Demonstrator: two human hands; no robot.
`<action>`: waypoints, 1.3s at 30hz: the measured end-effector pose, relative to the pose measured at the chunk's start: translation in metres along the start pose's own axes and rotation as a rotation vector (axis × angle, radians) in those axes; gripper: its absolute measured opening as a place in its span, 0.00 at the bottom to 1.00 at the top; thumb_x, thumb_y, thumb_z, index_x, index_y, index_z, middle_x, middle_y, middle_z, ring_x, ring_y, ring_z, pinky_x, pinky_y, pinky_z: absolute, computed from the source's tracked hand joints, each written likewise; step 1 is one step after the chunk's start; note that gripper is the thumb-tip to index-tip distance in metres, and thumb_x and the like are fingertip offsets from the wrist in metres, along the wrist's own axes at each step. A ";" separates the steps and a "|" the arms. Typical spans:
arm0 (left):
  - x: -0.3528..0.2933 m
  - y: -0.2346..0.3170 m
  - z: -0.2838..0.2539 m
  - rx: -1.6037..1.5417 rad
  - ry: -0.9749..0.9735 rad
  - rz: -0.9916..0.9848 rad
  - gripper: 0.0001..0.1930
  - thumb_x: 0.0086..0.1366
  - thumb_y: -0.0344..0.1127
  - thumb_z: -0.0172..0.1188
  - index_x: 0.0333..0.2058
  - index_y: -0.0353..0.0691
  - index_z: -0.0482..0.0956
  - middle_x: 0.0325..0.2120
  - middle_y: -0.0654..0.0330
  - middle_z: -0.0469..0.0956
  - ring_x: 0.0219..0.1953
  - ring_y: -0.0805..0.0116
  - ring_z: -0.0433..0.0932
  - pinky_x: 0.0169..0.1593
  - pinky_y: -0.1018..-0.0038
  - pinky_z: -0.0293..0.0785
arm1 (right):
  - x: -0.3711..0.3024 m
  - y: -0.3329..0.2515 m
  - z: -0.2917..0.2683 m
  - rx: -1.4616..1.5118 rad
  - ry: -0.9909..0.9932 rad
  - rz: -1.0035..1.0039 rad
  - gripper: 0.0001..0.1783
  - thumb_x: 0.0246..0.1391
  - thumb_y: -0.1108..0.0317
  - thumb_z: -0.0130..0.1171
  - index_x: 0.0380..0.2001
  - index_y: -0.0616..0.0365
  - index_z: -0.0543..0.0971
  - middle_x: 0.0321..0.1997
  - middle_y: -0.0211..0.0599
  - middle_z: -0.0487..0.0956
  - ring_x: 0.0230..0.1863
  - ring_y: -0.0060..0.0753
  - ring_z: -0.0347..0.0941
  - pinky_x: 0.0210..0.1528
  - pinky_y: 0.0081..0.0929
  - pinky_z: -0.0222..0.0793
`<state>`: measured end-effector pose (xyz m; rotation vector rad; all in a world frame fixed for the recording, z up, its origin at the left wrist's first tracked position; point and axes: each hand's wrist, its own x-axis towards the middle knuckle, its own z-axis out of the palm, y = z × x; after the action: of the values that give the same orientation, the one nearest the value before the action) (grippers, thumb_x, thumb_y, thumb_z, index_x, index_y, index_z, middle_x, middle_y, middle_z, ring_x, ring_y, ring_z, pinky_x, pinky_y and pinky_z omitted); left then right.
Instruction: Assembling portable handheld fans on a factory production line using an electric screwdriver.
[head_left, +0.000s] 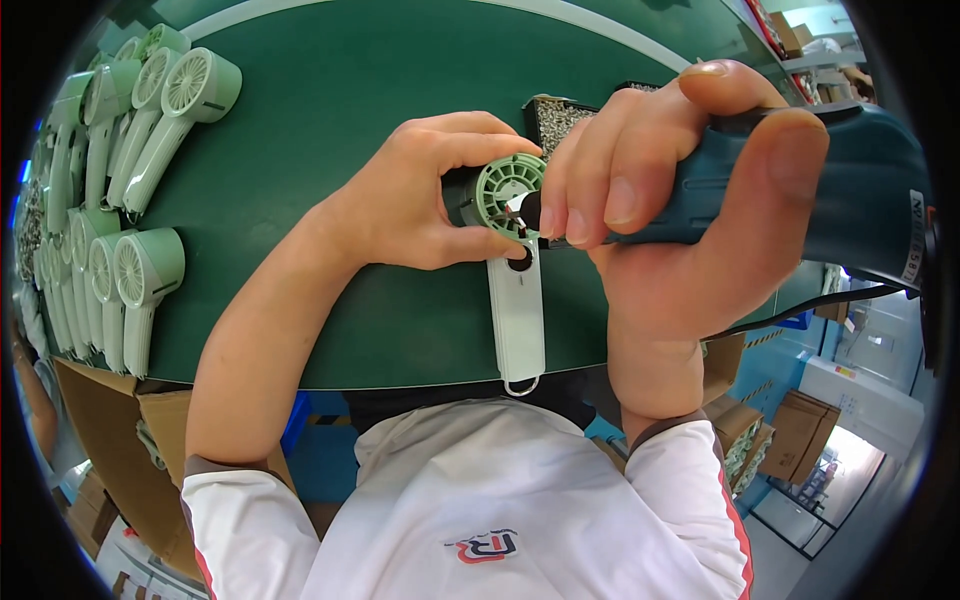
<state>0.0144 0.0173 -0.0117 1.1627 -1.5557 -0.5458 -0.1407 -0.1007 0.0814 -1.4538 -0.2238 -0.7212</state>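
Note:
A handheld fan with a round green head and a pale white handle [518, 318] lies on the green table, its wire loop at the near edge. My left hand [430, 190] is closed around the fan's head, fingers on the far side and thumb on the near side. Gripped in my right hand [680, 190] is a dark teal electric screwdriver [850, 185], held nearly level. Its black nose and metal tip reach the ribbed face of the fan head. The exact point of contact is too small to make out.
Several assembled green handheld fans [150, 265] stand in rows at the left. Just beyond my right hand is a black tray of small screws [562, 120]. A black cord [800, 308] hangs from the screwdriver. Below the table's left edge sits an open cardboard box [110, 430].

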 end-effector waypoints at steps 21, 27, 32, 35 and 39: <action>0.000 0.000 -0.001 0.027 0.015 0.026 0.32 0.44 0.37 0.80 0.50 0.35 0.83 0.44 0.49 0.83 0.45 0.51 0.82 0.50 0.64 0.78 | -0.005 0.014 0.025 -0.261 0.072 -0.077 0.21 0.77 0.51 0.39 0.50 0.58 0.72 0.20 0.32 0.71 0.16 0.30 0.65 0.19 0.34 0.69; 0.001 -0.001 0.003 -0.065 0.064 -0.038 0.26 0.44 0.37 0.80 0.45 0.39 0.86 0.40 0.53 0.83 0.43 0.53 0.82 0.47 0.64 0.78 | -0.011 0.024 0.036 -0.432 0.165 -0.137 0.12 0.74 0.62 0.47 0.44 0.60 0.72 0.19 0.36 0.71 0.15 0.30 0.66 0.18 0.32 0.68; -0.001 0.000 0.004 -0.121 0.063 -0.063 0.24 0.44 0.39 0.81 0.42 0.39 0.86 0.39 0.54 0.83 0.41 0.54 0.82 0.46 0.64 0.78 | -0.009 0.026 0.036 -0.453 0.167 -0.134 0.08 0.72 0.69 0.47 0.41 0.63 0.71 0.19 0.37 0.72 0.15 0.30 0.66 0.18 0.31 0.68; 0.002 0.005 0.003 -0.095 0.040 -0.071 0.24 0.44 0.39 0.81 0.41 0.39 0.85 0.39 0.54 0.83 0.41 0.54 0.82 0.45 0.64 0.78 | -0.013 0.030 0.031 -0.434 0.182 -0.115 0.07 0.71 0.71 0.47 0.40 0.64 0.71 0.18 0.37 0.72 0.15 0.29 0.67 0.18 0.30 0.68; -0.001 0.003 0.003 -0.079 0.020 -0.047 0.23 0.45 0.39 0.80 0.40 0.38 0.85 0.37 0.54 0.82 0.40 0.52 0.81 0.46 0.63 0.78 | -0.011 0.029 0.039 -0.391 0.212 -0.163 0.04 0.69 0.76 0.50 0.39 0.66 0.73 0.18 0.36 0.73 0.16 0.26 0.68 0.19 0.27 0.67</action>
<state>0.0105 0.0182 -0.0109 1.1439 -1.4794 -0.6196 -0.1218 -0.0619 0.0569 -1.7255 -0.0372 -1.0900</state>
